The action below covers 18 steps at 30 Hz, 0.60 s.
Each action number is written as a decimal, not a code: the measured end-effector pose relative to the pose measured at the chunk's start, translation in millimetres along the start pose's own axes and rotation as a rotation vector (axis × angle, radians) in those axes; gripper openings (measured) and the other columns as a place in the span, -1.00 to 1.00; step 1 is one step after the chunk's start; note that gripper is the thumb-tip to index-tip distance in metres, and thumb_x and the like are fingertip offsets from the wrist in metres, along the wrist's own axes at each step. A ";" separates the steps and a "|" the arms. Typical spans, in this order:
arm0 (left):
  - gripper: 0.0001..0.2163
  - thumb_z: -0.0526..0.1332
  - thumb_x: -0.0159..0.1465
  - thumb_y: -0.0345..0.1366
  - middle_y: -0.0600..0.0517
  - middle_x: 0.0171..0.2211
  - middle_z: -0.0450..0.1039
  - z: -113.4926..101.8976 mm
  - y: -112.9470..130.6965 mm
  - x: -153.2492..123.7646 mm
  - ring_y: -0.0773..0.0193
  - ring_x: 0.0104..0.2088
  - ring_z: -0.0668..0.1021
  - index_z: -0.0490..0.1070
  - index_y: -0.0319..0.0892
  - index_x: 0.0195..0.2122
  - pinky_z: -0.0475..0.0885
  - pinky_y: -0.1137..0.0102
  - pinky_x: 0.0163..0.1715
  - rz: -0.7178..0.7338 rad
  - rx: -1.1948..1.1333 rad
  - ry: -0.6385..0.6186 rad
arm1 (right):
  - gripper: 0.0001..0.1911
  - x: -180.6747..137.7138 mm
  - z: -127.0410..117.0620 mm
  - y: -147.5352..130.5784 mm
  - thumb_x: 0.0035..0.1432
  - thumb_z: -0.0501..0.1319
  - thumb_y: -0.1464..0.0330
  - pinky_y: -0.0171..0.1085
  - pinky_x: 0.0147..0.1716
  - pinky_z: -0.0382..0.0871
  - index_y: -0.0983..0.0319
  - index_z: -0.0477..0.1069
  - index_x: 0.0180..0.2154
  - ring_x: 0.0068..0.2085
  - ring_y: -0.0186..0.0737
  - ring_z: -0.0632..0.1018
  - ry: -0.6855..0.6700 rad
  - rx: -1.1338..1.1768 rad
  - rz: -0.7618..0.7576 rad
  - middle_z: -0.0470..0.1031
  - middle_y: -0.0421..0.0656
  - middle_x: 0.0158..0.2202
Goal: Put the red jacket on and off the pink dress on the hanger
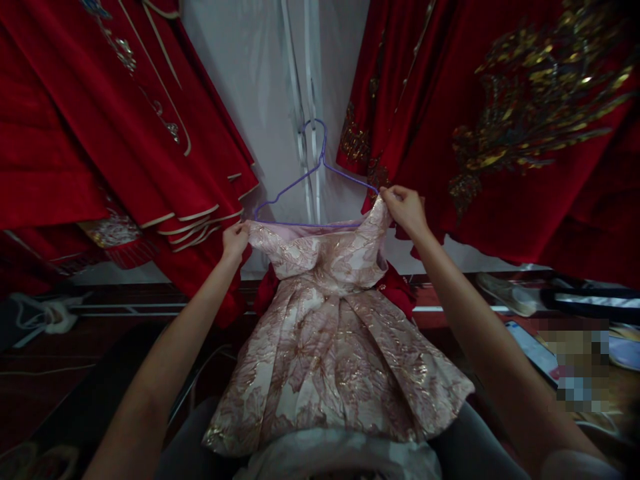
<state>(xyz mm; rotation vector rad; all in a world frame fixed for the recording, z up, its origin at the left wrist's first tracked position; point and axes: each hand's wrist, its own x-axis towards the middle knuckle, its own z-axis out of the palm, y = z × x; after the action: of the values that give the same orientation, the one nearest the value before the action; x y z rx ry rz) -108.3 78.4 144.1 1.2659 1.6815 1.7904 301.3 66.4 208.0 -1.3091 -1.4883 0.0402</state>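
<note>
dress (330,347): a small pink one with gold floral brocade, held up in the middle of the view; the bodice is at the top, and the pleated skirt flares down and out towards the person's lap.
hanger (320,167): thin purple wire. Its lower bar runs along the dress's neckline and its hook points up in front of the pale backdrop.
left hand (235,239): grip closed on the left shoulder of the dress, right at the hanger's left end.
right hand (407,210): grip pinched shut on the right shoulder of the dress at the hanger's right end, a little higher than the left hand.
arms: both forearms bare, stretched forward and up from the lower corners.
red cloth (400,290): shows at both sides of the bodice, behind the dress.
backdrop (250,80): pale sheet with white straps running down it.
left garments (100,133): red, with cream piping and beaded trim, hanging beside the left hand.
right garment (525,120): red, with heavy gold embroidery, hanging just behind the right hand.
phone (533,347): lies low on the right, near the right forearm.
shoe (505,293): pale, beyond the phone.
cable (45,317): white, on the dark floor far left.
</note>
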 end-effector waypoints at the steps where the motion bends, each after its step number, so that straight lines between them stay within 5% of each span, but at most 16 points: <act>1: -0.75 0.22 0.11 -0.23 -0.08 -0.31 0.55 -0.3 -0.7 -0.2 0.24 -0.27 0.53 0.53 -0.33 -0.33 0.38 0.37 -0.14 0.004 -0.003 0.000 | -0.58 0.7 0.3 1.0 0.13 0.03 0.04 -0.21 -0.19 0.25 0.22 0.34 -0.52 -0.38 -0.19 0.44 -0.003 -0.001 -0.002 0.38 -0.21 -0.58; 7: -0.77 0.22 0.10 -0.25 -0.07 -0.32 0.55 1.6 -0.5 4.4 0.25 -0.29 0.54 0.53 -0.32 -0.31 0.39 0.39 -0.17 0.017 0.002 0.004 | -0.58 3.7 1.3 4.8 0.13 0.04 0.04 -0.23 -0.22 0.24 0.22 0.35 -0.52 -0.38 -0.17 0.44 -0.024 0.000 -0.009 0.40 -0.19 -0.57; 11: -0.72 0.20 0.14 -0.17 -0.07 -0.30 0.56 12.3 17.1 14.9 0.25 -0.27 0.54 0.54 -0.30 -0.30 0.39 0.40 -0.17 0.166 -0.018 -0.038 | -0.58 3.0 1.1 5.4 0.13 0.03 0.04 -0.22 -0.21 0.23 0.21 0.37 -0.50 -0.36 -0.15 0.46 -0.010 -0.030 -0.020 0.43 -0.17 -0.54; 15: -0.61 0.21 0.12 -0.02 -0.07 -0.23 0.56 27.4 49.4 18.1 0.20 -0.21 0.54 0.56 -0.24 -0.23 0.39 0.38 -0.14 0.423 0.033 -0.263 | -0.59 8.0 2.0 6.2 0.15 0.01 0.05 -0.17 -0.16 0.21 0.21 0.38 -0.48 -0.35 -0.13 0.47 -0.025 -0.069 -0.050 0.46 -0.16 -0.51; 18: -0.54 0.23 0.08 0.07 -0.07 -0.23 0.57 34.3 66.8 13.5 0.13 -0.20 0.55 0.57 -0.24 -0.23 0.39 0.35 -0.13 0.488 0.124 -0.458 | -0.59 17.5 2.7 4.8 0.19 -0.02 0.06 -0.15 -0.13 0.20 0.21 0.34 -0.46 -0.32 -0.10 0.47 -0.007 -0.114 -0.068 0.47 -0.12 -0.47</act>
<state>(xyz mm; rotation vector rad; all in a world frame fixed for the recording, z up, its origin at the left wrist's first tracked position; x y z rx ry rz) -68.1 94.8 206.8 2.0942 1.3119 1.4733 306.3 82.3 215.6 -1.3491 -1.5592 -0.0847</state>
